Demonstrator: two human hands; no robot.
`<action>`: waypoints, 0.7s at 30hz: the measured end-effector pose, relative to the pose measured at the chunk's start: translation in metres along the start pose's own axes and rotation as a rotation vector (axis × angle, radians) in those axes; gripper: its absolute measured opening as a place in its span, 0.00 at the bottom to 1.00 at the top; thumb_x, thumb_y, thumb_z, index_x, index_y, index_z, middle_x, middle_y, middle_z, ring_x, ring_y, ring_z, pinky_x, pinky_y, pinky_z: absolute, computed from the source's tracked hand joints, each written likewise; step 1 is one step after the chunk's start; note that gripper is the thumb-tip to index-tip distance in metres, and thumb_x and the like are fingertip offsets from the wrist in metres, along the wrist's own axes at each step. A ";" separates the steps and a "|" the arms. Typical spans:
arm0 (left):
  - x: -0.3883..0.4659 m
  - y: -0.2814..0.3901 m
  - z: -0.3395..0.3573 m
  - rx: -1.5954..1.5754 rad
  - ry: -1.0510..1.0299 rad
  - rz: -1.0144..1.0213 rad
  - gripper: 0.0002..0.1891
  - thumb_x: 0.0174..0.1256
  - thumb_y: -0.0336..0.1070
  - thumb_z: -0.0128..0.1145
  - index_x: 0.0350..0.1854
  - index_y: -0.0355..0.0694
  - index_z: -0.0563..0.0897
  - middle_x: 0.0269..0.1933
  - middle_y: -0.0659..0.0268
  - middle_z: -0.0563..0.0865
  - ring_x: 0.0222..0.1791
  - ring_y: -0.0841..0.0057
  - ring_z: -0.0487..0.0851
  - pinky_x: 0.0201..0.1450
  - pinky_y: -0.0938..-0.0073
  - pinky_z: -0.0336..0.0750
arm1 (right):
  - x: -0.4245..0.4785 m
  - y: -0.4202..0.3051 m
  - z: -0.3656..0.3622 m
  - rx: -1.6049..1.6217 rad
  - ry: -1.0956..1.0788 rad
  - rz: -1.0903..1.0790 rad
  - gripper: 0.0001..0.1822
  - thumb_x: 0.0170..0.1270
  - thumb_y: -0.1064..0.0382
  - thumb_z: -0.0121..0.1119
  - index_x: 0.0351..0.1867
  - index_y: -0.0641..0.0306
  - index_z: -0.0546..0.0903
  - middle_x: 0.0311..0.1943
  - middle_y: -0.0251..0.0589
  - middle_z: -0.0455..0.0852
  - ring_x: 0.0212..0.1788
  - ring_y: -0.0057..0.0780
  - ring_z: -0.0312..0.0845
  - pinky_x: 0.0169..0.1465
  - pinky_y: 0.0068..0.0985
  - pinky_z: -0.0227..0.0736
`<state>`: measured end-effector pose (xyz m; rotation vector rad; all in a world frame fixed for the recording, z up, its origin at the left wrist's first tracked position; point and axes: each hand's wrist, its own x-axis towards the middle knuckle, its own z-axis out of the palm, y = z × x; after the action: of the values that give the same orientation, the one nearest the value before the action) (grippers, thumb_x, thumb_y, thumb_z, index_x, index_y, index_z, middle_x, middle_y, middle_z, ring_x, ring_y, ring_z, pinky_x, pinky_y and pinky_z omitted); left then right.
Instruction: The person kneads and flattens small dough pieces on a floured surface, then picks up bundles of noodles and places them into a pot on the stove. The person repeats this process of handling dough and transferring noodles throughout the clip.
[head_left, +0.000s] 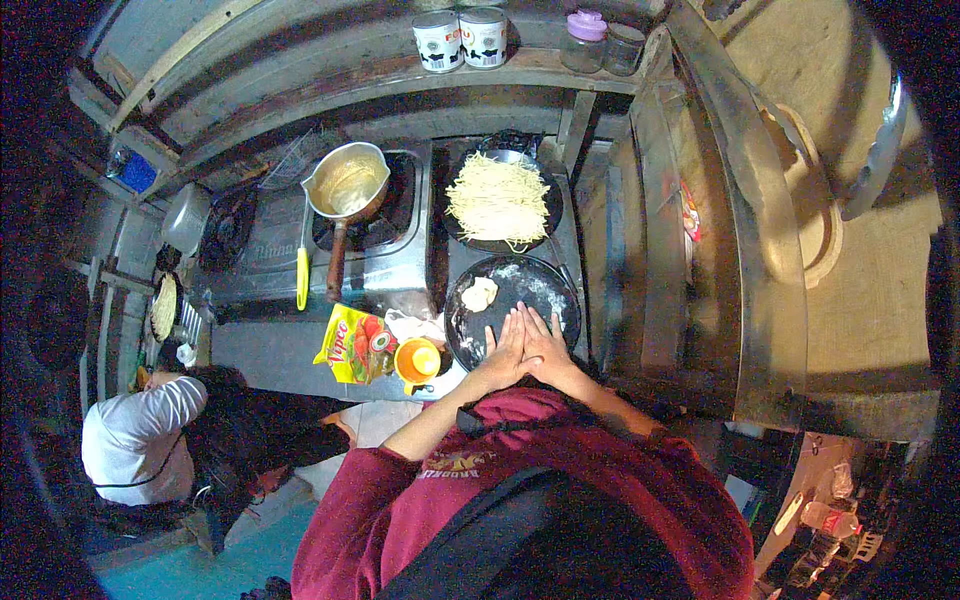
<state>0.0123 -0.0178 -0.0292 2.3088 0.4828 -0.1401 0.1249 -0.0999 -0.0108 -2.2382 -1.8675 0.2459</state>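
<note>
My left hand (507, 354) and my right hand (547, 346) lie side by side, backs up, over the near part of a round black pan (517, 274) dusted with white flour. Their fingers point away from me, and the hands touch at the thumbs. What lies beneath my palms is hidden. A small flattened lump of pale dough (478, 295) rests on the pan's left side, apart from my fingers. Just beyond, a heap of thin pale strips like noodles (498, 199) covers a second round pan.
Left of the pan stand an orange cup (417, 361) and a yellow food packet (352, 341). Farther back, a saucepan (347, 184) sits on a gas stove (281, 255) beside a yellow-handled utensil (302, 277). A person (142, 442) sits at left. Cans (460, 39) line the back shelf.
</note>
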 end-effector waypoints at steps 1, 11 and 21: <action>0.004 0.001 -0.003 0.035 0.027 -0.005 0.53 0.58 0.70 0.39 0.69 0.30 0.34 0.72 0.47 0.37 0.73 0.56 0.32 0.66 0.42 0.24 | 0.002 0.000 -0.001 0.019 -0.002 0.014 0.35 0.57 0.53 0.46 0.66 0.64 0.59 0.70 0.47 0.48 0.71 0.41 0.46 0.67 0.56 0.36; -0.010 -0.002 -0.008 0.304 0.025 -0.028 0.57 0.49 0.78 0.38 0.70 0.31 0.43 0.72 0.47 0.41 0.73 0.58 0.38 0.69 0.48 0.33 | -0.008 0.005 -0.014 -0.131 -0.261 0.012 0.50 0.49 0.46 0.60 0.68 0.68 0.51 0.71 0.45 0.42 0.73 0.42 0.37 0.68 0.55 0.35; 0.010 0.003 -0.007 0.101 0.281 -0.011 0.57 0.51 0.76 0.38 0.69 0.28 0.43 0.71 0.43 0.43 0.72 0.51 0.39 0.69 0.48 0.36 | 0.007 0.020 0.010 0.045 0.008 0.083 0.42 0.56 0.53 0.51 0.68 0.70 0.48 0.71 0.51 0.40 0.72 0.46 0.37 0.68 0.56 0.33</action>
<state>0.0223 -0.0118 -0.0243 2.4371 0.6422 0.1611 0.1422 -0.0962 -0.0260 -2.2862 -1.7493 0.2890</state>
